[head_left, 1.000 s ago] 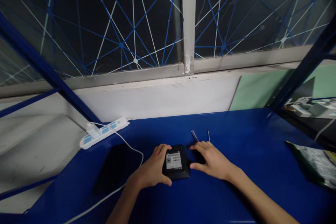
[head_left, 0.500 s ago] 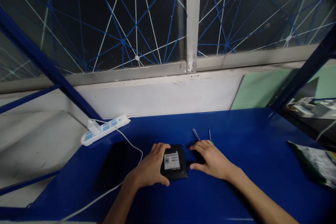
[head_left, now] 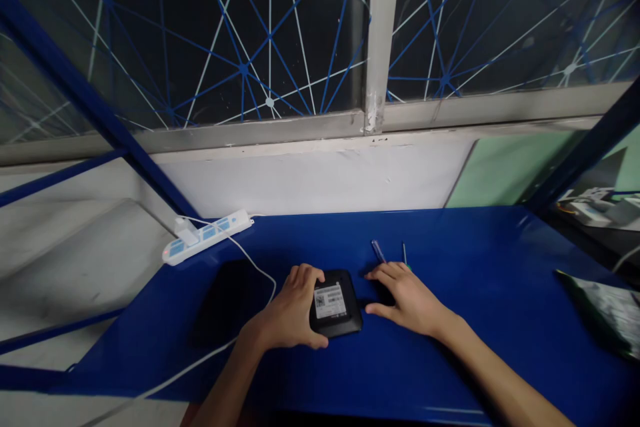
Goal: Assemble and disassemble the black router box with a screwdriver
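Note:
My left hand (head_left: 295,310) is wrapped round the left side of a flat black square device (head_left: 350,328), fingers at its far edge and thumb at its near edge. A white printed label (head_left: 330,301) with a square code faces up on it. To the right of the device, my right hand (head_left: 407,297) rests low over the table, thumb and fingers apart. The dark patch between them could be shadow or a dark object; I cannot tell. Just beyond its fingertips lie a thin purplish tool (head_left: 378,251) and a screwdriver (head_left: 405,253), whose green handle end is mostly hidden by the hand.
On the blue table (head_left: 480,260), a white power strip (head_left: 215,235) with a plugged-in adapter lies at the back left. Its white cable (head_left: 250,267) runs past my left forearm. A dark flat object (head_left: 220,300) lies left. A silvery packet (head_left: 607,310) is at the right.
The camera view has shifted slightly, so the table and its things appear a little further right. Both hands keep nearly the same places by the device.

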